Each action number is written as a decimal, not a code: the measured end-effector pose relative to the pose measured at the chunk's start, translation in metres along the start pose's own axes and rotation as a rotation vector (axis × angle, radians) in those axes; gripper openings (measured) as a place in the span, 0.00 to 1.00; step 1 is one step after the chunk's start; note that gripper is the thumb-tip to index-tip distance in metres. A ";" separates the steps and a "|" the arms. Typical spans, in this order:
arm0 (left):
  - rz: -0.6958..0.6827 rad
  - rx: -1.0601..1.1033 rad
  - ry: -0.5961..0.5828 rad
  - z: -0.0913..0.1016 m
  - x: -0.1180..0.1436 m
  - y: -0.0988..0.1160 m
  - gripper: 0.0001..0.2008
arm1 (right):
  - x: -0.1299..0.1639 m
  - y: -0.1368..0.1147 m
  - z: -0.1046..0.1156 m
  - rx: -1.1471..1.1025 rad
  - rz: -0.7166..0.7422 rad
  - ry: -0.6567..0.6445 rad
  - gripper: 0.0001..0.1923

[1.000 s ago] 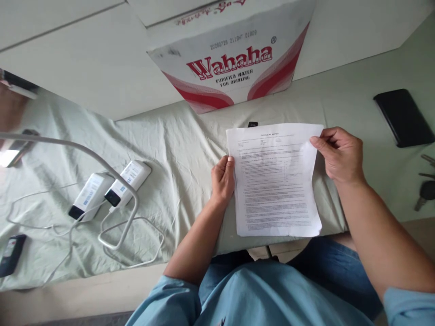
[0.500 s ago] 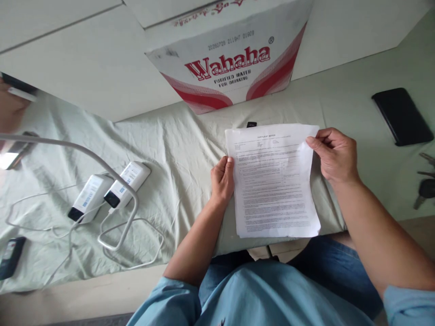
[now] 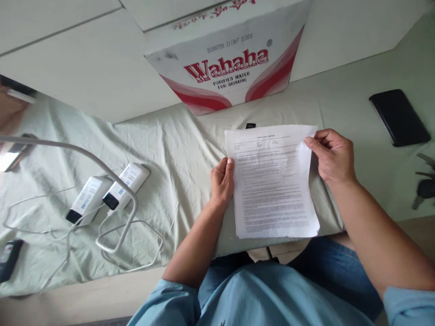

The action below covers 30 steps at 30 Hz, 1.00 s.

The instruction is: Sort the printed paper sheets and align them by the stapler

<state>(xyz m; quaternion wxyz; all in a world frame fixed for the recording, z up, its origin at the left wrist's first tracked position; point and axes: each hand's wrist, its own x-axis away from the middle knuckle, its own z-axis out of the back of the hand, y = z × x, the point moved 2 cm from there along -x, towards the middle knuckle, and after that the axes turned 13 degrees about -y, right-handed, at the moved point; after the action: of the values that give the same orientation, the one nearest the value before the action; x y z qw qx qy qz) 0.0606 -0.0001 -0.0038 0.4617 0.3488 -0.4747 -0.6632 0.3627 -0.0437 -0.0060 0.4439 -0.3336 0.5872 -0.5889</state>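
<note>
A stack of printed paper sheets, headed "Overleaf Notes", is held up over the table's front edge. My left hand grips the stack's left edge, thumb on top and fingers curled. At the upper right corner, my right hand pinches the paper between thumb and fingers. The lower right corner of the sheets curls a little. Just behind the top edge lies a small black object, partly hidden by the paper.
A Wahaha water carton stands against the white panel behind. To the right lie a black phone-like case and keys. On the left are two white power banks with looped cables, a dark device and part of another person's hand.
Both hands keep the same hold on the papers. The whole view has shifted very slightly; nothing else has visibly moved.
</note>
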 end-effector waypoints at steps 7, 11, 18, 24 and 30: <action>0.000 -0.051 -0.010 0.000 0.000 -0.001 0.35 | 0.000 0.002 -0.002 0.013 -0.047 0.012 0.19; 0.009 -0.079 -0.010 -0.001 0.000 0.002 0.35 | 0.000 0.005 -0.002 -0.004 -0.041 0.007 0.18; -0.004 -0.094 -0.009 -0.001 0.000 0.006 0.35 | 0.000 0.003 -0.003 -0.024 -0.084 0.002 0.19; -0.012 -0.108 0.014 -0.002 0.000 0.004 0.32 | 0.002 0.003 -0.002 0.091 -0.071 -0.049 0.17; -0.008 -0.127 0.010 -0.003 -0.001 0.003 0.31 | 0.002 0.000 0.006 0.343 -0.071 -0.087 0.20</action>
<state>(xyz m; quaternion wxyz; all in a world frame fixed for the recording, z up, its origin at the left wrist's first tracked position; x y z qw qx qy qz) 0.0644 0.0000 -0.0018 0.4824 0.3239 -0.4278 -0.6924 0.3670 -0.0479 -0.0057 0.4980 -0.2988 0.4465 -0.6807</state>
